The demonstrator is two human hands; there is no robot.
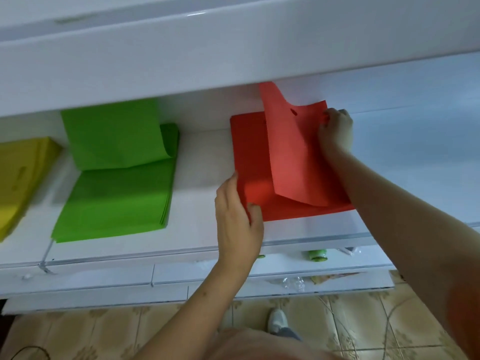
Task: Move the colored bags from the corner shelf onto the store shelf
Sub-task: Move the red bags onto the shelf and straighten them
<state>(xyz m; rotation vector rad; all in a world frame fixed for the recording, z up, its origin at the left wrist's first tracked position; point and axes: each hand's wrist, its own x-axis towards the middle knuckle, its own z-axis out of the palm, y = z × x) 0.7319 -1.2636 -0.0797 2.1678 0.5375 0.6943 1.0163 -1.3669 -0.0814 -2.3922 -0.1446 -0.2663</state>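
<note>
The red bags (259, 162) lie in a flat stack on the white shelf (197, 229), right of the green bags (117, 193), with the yellow bags (18, 183) further left. The left hand (237, 216) pinches the red stack's near-left corner, thumb on top, probably to steady it. The right hand (336, 131) curls round the far-right edge of the top red bag (293, 152), which lifts and bends upward, apparently being squared onto the pile.
</note>
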